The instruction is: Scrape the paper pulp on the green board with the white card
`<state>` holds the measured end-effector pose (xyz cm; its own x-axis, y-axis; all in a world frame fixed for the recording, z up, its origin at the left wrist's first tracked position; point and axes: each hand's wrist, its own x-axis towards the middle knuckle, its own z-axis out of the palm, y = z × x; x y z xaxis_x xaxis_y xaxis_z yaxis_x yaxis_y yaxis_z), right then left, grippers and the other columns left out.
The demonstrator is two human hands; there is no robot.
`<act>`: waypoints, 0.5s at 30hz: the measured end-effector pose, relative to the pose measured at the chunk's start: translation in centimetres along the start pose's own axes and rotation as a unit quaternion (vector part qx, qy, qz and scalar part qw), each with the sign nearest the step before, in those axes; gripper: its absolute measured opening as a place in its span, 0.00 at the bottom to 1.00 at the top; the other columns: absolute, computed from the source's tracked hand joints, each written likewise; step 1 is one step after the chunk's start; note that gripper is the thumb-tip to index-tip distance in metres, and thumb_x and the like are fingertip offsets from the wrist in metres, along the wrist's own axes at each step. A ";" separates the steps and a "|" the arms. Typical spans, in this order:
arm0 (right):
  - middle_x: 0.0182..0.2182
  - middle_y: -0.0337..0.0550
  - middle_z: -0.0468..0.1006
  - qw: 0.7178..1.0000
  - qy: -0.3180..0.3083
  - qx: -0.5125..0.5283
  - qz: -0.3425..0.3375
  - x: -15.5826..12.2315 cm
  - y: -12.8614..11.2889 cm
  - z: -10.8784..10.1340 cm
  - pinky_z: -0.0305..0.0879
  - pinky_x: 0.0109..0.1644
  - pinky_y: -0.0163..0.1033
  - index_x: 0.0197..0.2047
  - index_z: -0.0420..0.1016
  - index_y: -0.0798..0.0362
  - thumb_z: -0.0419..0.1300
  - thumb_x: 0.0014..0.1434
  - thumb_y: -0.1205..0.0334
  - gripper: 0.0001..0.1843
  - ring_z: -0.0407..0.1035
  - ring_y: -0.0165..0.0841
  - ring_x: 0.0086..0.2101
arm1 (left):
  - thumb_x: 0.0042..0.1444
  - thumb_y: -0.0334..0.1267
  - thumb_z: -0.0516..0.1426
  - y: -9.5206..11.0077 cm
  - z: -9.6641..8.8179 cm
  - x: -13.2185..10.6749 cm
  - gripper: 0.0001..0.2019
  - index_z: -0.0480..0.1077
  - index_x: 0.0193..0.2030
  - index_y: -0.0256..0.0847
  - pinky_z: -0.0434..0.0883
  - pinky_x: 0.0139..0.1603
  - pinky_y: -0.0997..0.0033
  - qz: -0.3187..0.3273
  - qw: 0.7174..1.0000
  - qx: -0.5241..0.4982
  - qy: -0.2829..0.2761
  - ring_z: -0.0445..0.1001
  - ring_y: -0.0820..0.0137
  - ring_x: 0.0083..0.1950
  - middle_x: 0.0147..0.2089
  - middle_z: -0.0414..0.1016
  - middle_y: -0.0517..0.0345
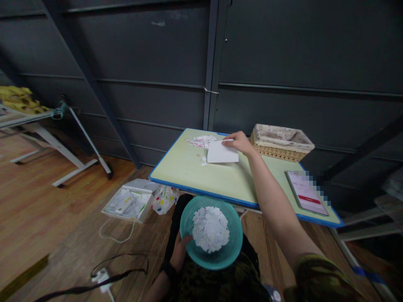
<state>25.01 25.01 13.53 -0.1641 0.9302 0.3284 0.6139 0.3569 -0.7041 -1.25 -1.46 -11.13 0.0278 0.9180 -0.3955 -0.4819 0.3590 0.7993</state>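
Observation:
My left hand (181, 248) grips the rim of a green plastic basket (234, 235) on my lap, thumb over the edge. White paper scraps (210, 230) are heaped inside it. Over the table, my right hand (238, 142) pinches a flat white card (223, 152) by its far right corner. A pile of white and pinkish paper scraps (201, 141) lies just behind and left of the card. A few loose white bits (204, 161) rest on the tabletop by the card's left edge.
The pale green table (195, 176) has a blue edge. A cloth-lined wicker basket (277, 157) and a phone (307, 195) stand on its right side. An open white box (129, 203), a spotted plastic bag (164, 199) and a power strip (102, 279) with cables lie on the floor at left.

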 end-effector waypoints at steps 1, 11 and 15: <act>0.28 0.46 0.80 1.000 -0.002 0.001 -0.003 0.0 -0.1 0.1 0.62 0.33 0.37 0.35 0.83 0.61 0.60 0.44 0.55 0.20 0.70 0.35 0.30 | 0.41 0.43 0.66 0.0 0.0 0.0 0.34 0.69 0.58 0.39 0.71 0.54 0.50 0.001 1.000 0.001 -0.002 0.76 0.48 0.51 0.49 0.81 0.46; 0.26 0.45 0.79 0.999 -0.028 0.023 0.005 -0.2 -0.2 0.3 0.60 0.30 0.36 0.33 0.83 0.61 0.61 0.43 0.56 0.19 0.68 0.34 0.28 | 0.40 0.39 0.65 0.0 0.0 0.0 0.34 0.68 0.58 0.38 0.69 0.56 0.49 0.005 1.000 -0.003 0.012 0.76 0.50 0.51 0.50 0.80 0.45; 0.27 0.45 0.80 1.000 -0.024 0.017 -0.011 -0.1 -0.3 0.6 0.61 0.32 0.36 0.33 0.83 0.60 0.61 0.43 0.55 0.19 0.69 0.35 0.29 | 0.43 0.39 0.64 -0.2 -0.1 0.1 0.33 0.68 0.59 0.37 0.70 0.55 0.50 -0.001 1.000 -0.009 -0.001 0.77 0.50 0.50 0.50 0.80 0.45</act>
<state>24.40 24.82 13.33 -0.2145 0.9251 0.3132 0.5841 0.3785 -0.7180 -1.21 -1.40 -11.38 0.0303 0.9181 -0.3953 -0.4970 0.3570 0.7909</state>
